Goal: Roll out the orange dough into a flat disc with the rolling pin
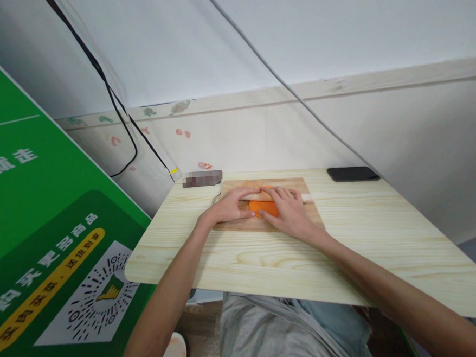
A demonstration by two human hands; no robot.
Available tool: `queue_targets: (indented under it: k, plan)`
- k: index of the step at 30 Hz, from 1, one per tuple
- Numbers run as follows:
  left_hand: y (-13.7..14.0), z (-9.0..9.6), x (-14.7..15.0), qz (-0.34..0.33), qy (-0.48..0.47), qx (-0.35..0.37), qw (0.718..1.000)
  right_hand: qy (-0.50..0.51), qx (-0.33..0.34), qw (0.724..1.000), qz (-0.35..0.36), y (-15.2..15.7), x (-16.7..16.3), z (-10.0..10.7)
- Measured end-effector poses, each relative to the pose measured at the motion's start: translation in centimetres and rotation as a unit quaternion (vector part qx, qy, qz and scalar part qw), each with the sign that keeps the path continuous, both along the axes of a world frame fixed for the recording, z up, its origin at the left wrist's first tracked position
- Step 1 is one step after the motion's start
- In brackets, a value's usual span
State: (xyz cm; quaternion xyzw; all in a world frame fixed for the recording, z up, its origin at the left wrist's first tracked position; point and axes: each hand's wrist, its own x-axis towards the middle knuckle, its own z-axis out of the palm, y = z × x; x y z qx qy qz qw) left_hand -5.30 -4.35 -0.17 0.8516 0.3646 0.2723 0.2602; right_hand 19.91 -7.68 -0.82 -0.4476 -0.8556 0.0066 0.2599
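A flat orange sheet [263,208], of a soft dough-like or clay-like material, lies on a wooden board [299,183]. Across its far part rests a light wooden rolling pin [259,196], its pale right end showing beyond my fingers. My left hand [234,204] is curved over the pin's left part, thumb low near the sheet's edge. Over the right part curls my right hand [287,210], its thumb down at the sheet's near edge. A little orange shows behind the pin, between my fingertips. My hands partly hide the pin and the sheet.
The light wood-grain table [260,264] stands against a white wall. A black phone [352,174] lies at the back right, a blurred-out object [202,179] at the back left. A grey cable [280,80] crosses in front of the wall. A green printed panel [63,239] stands left.
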Motion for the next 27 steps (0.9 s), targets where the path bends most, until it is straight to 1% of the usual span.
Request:
queue_targets:
  k: [7,18,22,27]
  plan:
    - [0.09,-0.07,0.03,0.008,-0.006,-0.007,1.000,-0.025,0.001,1.000,-0.015,0.19,-0.20,-0.08]
    - [0.23,-0.15,0.16,0.006,0.003,-0.003,1.000,-0.015,0.005,1.000,-0.005,-0.11,-0.28,-0.01]
    - [0.09,-0.12,0.19,0.009,0.003,-0.003,1.000,-0.014,-0.010,1.000,0.014,-0.35,-0.03,0.39]
    - [0.13,-0.08,0.11,-0.009,0.003,-0.001,1.000,-0.007,-0.018,1.000,0.012,-0.33,0.04,0.46]
